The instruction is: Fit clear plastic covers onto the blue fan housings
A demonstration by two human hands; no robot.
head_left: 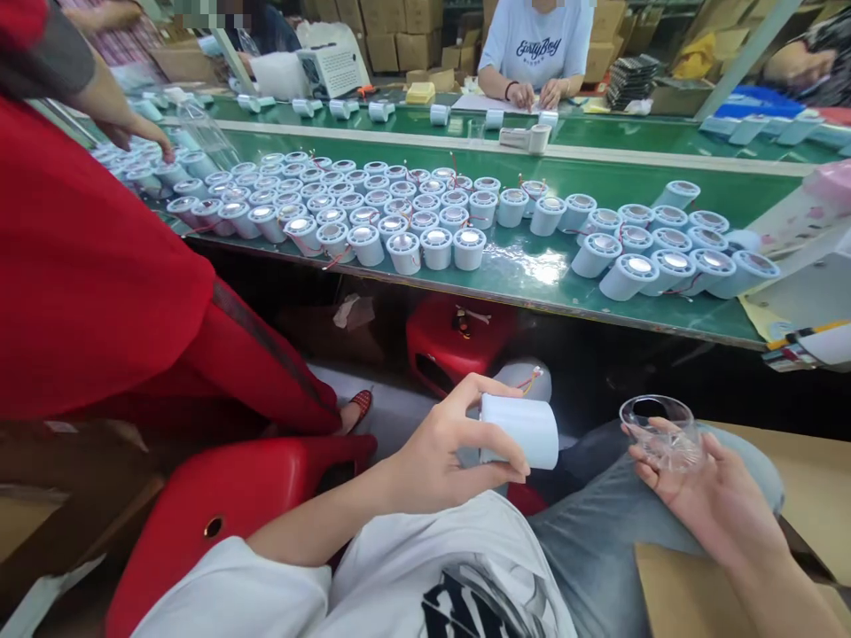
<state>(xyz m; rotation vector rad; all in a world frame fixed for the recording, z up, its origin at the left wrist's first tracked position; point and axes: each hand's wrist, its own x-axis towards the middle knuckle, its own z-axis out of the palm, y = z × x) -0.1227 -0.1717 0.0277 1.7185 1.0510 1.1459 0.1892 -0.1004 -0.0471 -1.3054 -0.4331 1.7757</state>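
My left hand [458, 443] is wrapped round a light-blue plastic cylinder [522, 431], held sideways above my lap. Thin red and yellow wires [532, 381] show just above it. A small clear plastic cup [665, 434] rests in the fingers of my right hand [711, 487], over my right knee, palm up. Many similar light-blue cylindrical housings [405, 252] stand in rows on the green bench [519, 270] ahead, with slotted round tops and some thin red wires.
A red stool [219, 532] stands at my left, another red stool [458, 341] under the bench. A person in red [99, 266] stands at left, reaching over the housings. Opposite sits a person in a light-blue shirt [538, 44]. Cardboard [811, 496] lies at my right.
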